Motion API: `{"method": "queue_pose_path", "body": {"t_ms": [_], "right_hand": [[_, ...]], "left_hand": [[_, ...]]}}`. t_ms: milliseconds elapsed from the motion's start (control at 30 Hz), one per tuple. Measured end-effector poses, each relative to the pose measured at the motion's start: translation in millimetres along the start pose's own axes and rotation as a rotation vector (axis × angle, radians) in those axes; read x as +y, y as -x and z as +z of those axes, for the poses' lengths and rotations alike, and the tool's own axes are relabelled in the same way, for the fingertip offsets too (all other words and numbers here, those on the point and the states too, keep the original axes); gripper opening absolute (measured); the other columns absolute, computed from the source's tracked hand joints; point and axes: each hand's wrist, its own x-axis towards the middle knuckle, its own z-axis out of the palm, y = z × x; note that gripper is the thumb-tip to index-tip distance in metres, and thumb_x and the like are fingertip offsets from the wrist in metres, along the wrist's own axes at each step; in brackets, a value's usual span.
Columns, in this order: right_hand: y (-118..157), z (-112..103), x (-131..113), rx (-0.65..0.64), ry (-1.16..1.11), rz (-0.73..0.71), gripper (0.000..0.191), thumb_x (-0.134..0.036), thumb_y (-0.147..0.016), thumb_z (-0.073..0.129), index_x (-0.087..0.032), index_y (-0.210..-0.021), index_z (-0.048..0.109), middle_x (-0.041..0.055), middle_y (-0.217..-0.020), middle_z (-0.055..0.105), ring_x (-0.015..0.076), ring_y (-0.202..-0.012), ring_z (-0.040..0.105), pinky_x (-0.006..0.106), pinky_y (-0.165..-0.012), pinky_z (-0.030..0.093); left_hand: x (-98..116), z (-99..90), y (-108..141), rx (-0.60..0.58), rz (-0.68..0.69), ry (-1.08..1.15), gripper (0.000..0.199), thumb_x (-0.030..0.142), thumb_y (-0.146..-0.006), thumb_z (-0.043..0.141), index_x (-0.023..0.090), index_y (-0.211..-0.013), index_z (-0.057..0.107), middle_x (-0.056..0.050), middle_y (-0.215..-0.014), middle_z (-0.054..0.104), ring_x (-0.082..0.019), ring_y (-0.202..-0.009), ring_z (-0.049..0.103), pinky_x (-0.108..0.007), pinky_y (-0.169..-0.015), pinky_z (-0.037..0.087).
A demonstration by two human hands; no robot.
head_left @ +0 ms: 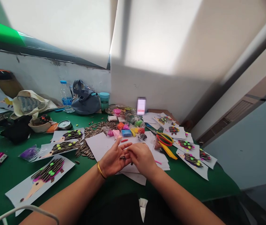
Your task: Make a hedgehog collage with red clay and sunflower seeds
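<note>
My left hand (115, 157), with a gold bangle at the wrist, is palm up with its fingers spread, and a small dark piece (122, 157) lies in it. Touching its fingertips, my right hand (142, 157) is closed in a pinch; what it holds is too small to make out. Both hands are above white paper sheets (97, 143). Just beyond them lie a small red strip (124, 140) and packets of coloured clay, among them a blue one (126, 132). A pink strip (157, 162) is right of my right hand.
Sunflower seeds (86, 150) are heaped left of the sheets. Seed hedgehog pictures lie at left (46, 178) and right (192, 162). Scissors (164, 139) and a yellow cutter (168, 150) are at right. A bottle (66, 97), blue bag (85, 101) and cup (104, 101) stand behind.
</note>
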Motion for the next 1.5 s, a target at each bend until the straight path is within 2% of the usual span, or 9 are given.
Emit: {"method": "queue_pose_path", "body": {"t_ms": [100,167,200,267,333,400,600,833,1500], "right_hand": [[2,-10,21,0.133,-0.096,0.147,0.023,-0.023,-0.093,0.046,-0.021,-0.101,0.068,0.0071,-0.096,0.069,0.0205,-0.09,0.061,0.034,-0.083,0.046],[6,-12,38,0.176,-0.132,0.241,0.025,-0.024,-0.091,0.046,-0.021,-0.102,0.068,0.0074,-0.098,0.07,0.0208,-0.092,0.063,0.034,-0.082,0.048],[9,-12,47,0.174,-0.135,0.279,0.026,-0.024,-0.09,0.046,-0.021,-0.102,0.069,0.0077,-0.1,0.07,0.0213,-0.093,0.063,0.034,-0.082,0.049],[17,-7,61,0.145,-0.146,0.354,0.025,-0.024,-0.087,0.048,-0.021,-0.101,0.069,0.0074,-0.103,0.07,0.0222,-0.096,0.063,0.035,-0.082,0.049],[25,0,70,0.118,-0.153,0.451,0.023,-0.025,-0.085,0.051,-0.021,-0.098,0.069,0.0057,-0.097,0.071,0.0212,-0.086,0.064,0.033,-0.075,0.05],[31,7,74,0.093,-0.143,0.482,0.019,-0.025,-0.084,0.052,-0.021,-0.09,0.07,0.0043,-0.09,0.07,0.0198,-0.079,0.063,0.032,-0.071,0.049],[30,12,73,0.045,-0.095,0.37,0.017,-0.017,-0.083,0.052,-0.021,-0.084,0.069,0.0036,-0.085,0.068,0.019,-0.084,0.062,0.031,-0.075,0.047],[30,13,72,-0.006,-0.045,0.33,0.019,-0.014,-0.085,0.053,-0.022,-0.088,0.07,0.0034,-0.089,0.07,0.0187,-0.088,0.062,0.03,-0.078,0.047],[24,15,68,-0.136,0.218,0.212,0.022,-0.008,-0.085,0.055,-0.022,-0.09,0.072,0.0029,-0.086,0.069,0.0171,-0.087,0.062,0.027,-0.079,0.044]], "left_hand": [[2,-3.6,-4,0.189,0.089,-0.099,0.042,0.053,-0.09,0.05,0.014,-0.103,0.059,-0.007,-0.083,0.061,-0.014,-0.068,0.062,-0.019,-0.05,0.048],[4,-8.9,-8,0.295,0.164,-0.151,0.038,0.049,-0.091,0.051,0.013,-0.096,0.06,0.001,-0.066,0.05,-0.006,-0.047,0.047,-0.013,-0.034,0.028],[5,-11.8,-10,0.313,0.185,-0.165,0.036,0.047,-0.092,0.049,0.013,-0.092,0.06,0.004,-0.06,0.044,-0.004,-0.042,0.038,-0.012,-0.032,0.021],[7,-16.6,-13,0.332,0.225,-0.182,0.032,0.043,-0.093,0.048,0.013,-0.087,0.059,0.007,-0.057,0.035,-0.003,-0.038,0.028,-0.012,-0.032,0.014],[7,-19.4,-15,0.347,0.242,-0.204,0.03,0.041,-0.092,0.049,0.013,-0.085,0.058,0.008,-0.057,0.034,-0.002,-0.039,0.027,-0.013,-0.033,0.013],[6,-20.5,-17,0.363,0.238,-0.232,0.029,0.042,-0.09,0.052,0.013,-0.085,0.058,0.008,-0.058,0.034,-0.002,-0.04,0.028,-0.013,-0.034,0.013],[4,-22.3,-20,0.386,0.236,-0.274,0.027,0.04,-0.086,0.058,0.013,-0.086,0.058,0.008,-0.058,0.035,-0.002,-0.041,0.029,-0.013,-0.034,0.014],[4,-22.4,-20,0.416,0.226,-0.276,0.025,0.038,-0.086,0.057,0.013,-0.086,0.058,0.008,-0.058,0.036,-0.002,-0.04,0.027,-0.013,-0.034,0.014],[4,-24.4,-20,0.403,0.24,-0.275,0.027,0.04,-0.084,0.06,0.013,-0.086,0.06,0.007,-0.059,0.039,-0.003,-0.042,0.032,-0.013,-0.034,0.016]]}}
